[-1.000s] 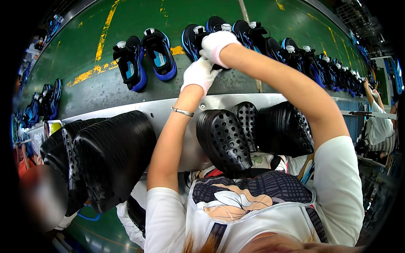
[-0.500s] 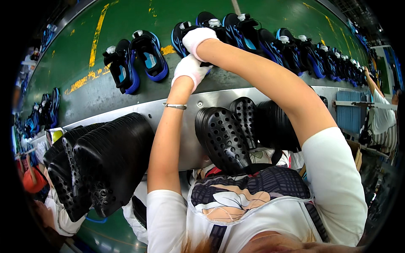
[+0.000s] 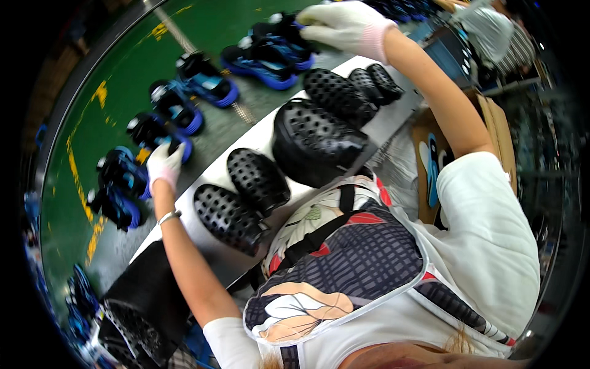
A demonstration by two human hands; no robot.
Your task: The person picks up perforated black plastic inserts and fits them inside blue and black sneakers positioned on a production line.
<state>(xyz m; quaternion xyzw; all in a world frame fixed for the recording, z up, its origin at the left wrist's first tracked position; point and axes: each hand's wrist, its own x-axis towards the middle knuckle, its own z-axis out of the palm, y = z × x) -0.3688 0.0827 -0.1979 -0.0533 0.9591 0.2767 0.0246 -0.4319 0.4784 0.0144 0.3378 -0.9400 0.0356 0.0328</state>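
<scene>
My gloved left hand (image 3: 165, 166) is beside the heel of a black and blue sneaker (image 3: 150, 132), its fingers apart; whether it touches the shoe I cannot tell. Another sneaker (image 3: 123, 172) lies just left of that hand. Off to the far right, my gloved right hand (image 3: 350, 27) stretches out with thumb and fingers apart, close to a sneaker (image 3: 286, 27) at the end of the nearer row. Nothing shows in its grip. Between the hands, more sneakers (image 3: 206, 80) lie side by side on the green belt (image 3: 123, 61).
Black perforated shoe-shaped plastic pieces (image 3: 319, 135) stand in stacks along the metal ledge (image 3: 209, 172) before me. A further dark stack (image 3: 147, 295) is at lower left. At right is a cardboard box (image 3: 498, 135) with blue insoles (image 3: 432, 166), and a person in white (image 3: 485, 31) beyond.
My hands, together at one sneaker before, are now wide apart, left hand to the left and right hand to the far right. The whole view has turned and is slightly blurred.
</scene>
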